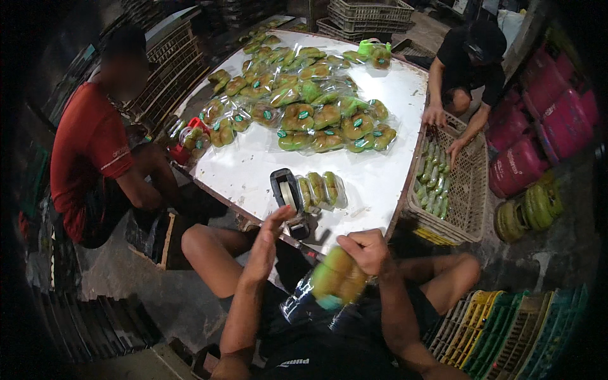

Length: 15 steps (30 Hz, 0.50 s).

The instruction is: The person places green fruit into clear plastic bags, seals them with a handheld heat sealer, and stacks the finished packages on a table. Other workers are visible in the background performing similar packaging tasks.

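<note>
Right hand (367,251) — fingers curled closed, thumb on top, gripping the upper edge of a clear bag of green-and-brown buns (340,277). Bag hangs tilted over the lap, in front of the near table edge; it is blurred, so how the film is gathered in the fist cannot be told. Left hand (271,235) open, fingers extended and close together, no object in hold; fingertips overlap the black tape dispenser (282,187) in this view — contact uncertain.

Dispenser stands near the table's near edge. Just right of it: a row of wrapped buns (322,190). Farther back on the white table (380,196): a large heap of bagged buns (297,117), several with teal labels. Right side: co-worker in black (472,63), both hands at a plastic crate (467,190) containing long green packs (434,180). Left side: seated co-worker in red (92,136).
</note>
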Each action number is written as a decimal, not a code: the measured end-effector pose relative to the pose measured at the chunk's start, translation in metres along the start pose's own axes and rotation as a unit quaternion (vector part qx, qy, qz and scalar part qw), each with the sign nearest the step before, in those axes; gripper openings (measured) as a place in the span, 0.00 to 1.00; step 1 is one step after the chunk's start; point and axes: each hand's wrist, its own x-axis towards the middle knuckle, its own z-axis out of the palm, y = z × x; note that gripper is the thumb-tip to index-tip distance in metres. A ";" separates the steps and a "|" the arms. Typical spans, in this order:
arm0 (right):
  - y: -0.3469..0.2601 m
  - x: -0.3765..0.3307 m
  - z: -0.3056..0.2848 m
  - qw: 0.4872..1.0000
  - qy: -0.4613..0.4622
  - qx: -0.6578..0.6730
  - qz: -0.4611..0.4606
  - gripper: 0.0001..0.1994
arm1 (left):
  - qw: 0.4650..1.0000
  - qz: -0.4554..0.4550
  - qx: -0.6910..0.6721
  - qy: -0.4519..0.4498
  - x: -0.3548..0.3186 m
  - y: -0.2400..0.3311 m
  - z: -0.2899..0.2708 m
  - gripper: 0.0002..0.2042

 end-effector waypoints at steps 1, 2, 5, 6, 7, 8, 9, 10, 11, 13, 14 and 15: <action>0.004 -0.002 -0.002 0.999 0.001 -0.023 -0.049 0.16 | 0.999 0.000 0.010 0.039 0.000 0.004 -0.004 0.47; 0.010 -0.004 -0.004 0.994 0.002 -0.046 -0.097 0.17 | 0.998 -0.001 0.018 0.058 -0.002 0.007 -0.006 0.46; 0.030 -0.007 0.012 0.969 0.033 0.193 -0.152 0.17 | 0.998 0.000 0.027 0.060 0.001 0.010 -0.006 0.45; 0.019 0.002 0.008 0.988 0.006 -0.031 -0.151 0.16 | 0.998 0.003 0.030 0.055 0.001 0.010 -0.006 0.44; 0.017 0.008 0.011 0.978 0.016 -0.171 -0.120 0.14 | 0.998 0.004 0.031 0.060 -0.002 0.006 -0.007 0.44; 0.010 0.016 0.012 0.946 0.019 -0.312 -0.091 0.12 | 0.998 0.008 0.031 0.060 -0.002 0.003 -0.008 0.44; 0.028 0.007 0.011 0.957 0.056 -0.247 -0.138 0.12 | 0.998 0.013 0.031 0.059 -0.001 0.001 -0.008 0.43; 0.027 0.000 0.017 0.962 0.086 -0.182 -0.185 0.12 | 0.998 0.022 0.020 0.061 0.001 0.003 -0.007 0.43; 0.024 -0.007 0.016 0.984 0.035 -0.028 -0.175 0.12 | 0.997 0.032 0.010 0.064 0.002 0.005 -0.005 0.42; 0.004 -0.011 0.009 0.947 -0.050 0.291 -0.130 0.15 | 0.995 0.002 0.044 0.087 0.002 0.019 0.007 0.47; -0.008 0.000 0.003 0.983 -0.018 0.072 -0.169 0.16 | 0.996 0.012 0.038 0.076 0.003 0.011 0.002 0.44; -0.014 0.004 0.001 0.968 0.015 -0.151 -0.199 0.18 | 0.997 0.023 0.031 0.065 0.002 0.002 -0.002 0.41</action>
